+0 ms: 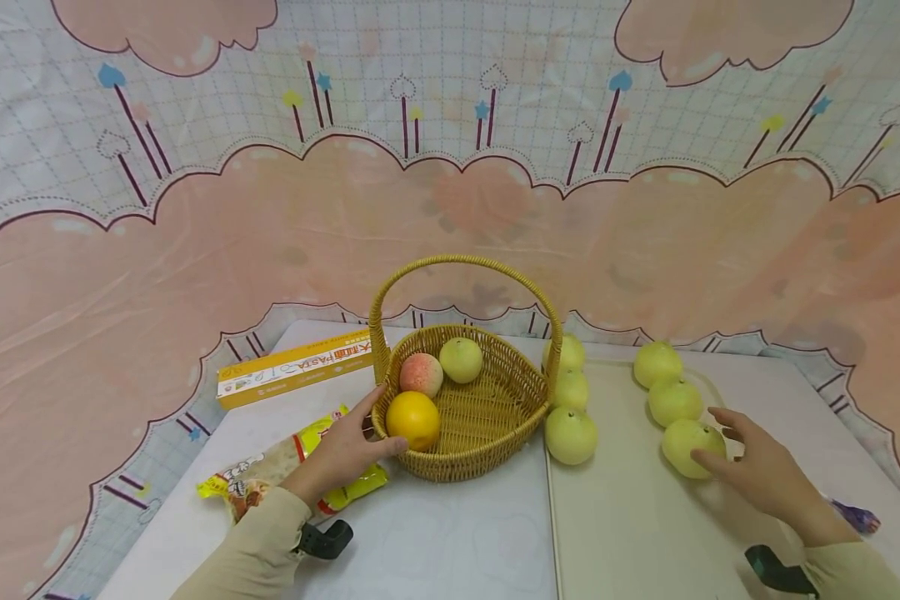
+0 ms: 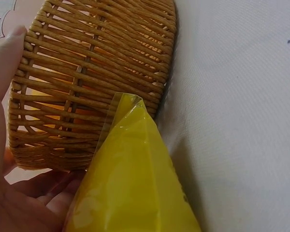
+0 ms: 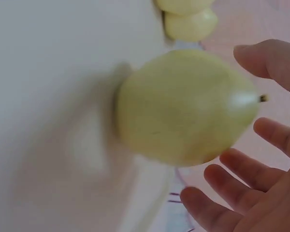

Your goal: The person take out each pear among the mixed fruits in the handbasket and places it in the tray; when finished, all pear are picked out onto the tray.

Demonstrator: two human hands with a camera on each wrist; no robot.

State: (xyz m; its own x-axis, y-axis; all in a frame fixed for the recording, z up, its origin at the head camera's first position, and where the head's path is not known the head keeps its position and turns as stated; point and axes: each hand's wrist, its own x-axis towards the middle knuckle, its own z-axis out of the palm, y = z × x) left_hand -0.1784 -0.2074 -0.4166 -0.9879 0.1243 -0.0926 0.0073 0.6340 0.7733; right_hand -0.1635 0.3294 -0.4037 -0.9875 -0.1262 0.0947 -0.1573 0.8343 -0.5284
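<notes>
My left hand (image 1: 348, 450) holds the left rim of a wicker basket (image 1: 465, 468), its thumb over the edge and its fingers along the outside. A peach (image 1: 421, 375), an orange (image 1: 413, 422) and a yellow-green pear (image 1: 461, 360) lie in the basket's left and back part. At the right, my right hand (image 1: 765, 471) is spread around the nearest pear (image 1: 686, 448) of a row on a pale tray (image 1: 630, 533). In the right wrist view, thumb and fingers stand apart beside that pear (image 3: 183, 108), with gaps showing between.
Several more pears line the tray, including one (image 1: 572, 435) by the basket's right side. A yellow pasta box (image 1: 296, 369) lies at the back left. A yellow-ended plastic food packet (image 1: 262, 479) lies under the left forearm. A small purple item (image 1: 857, 517) is at far right.
</notes>
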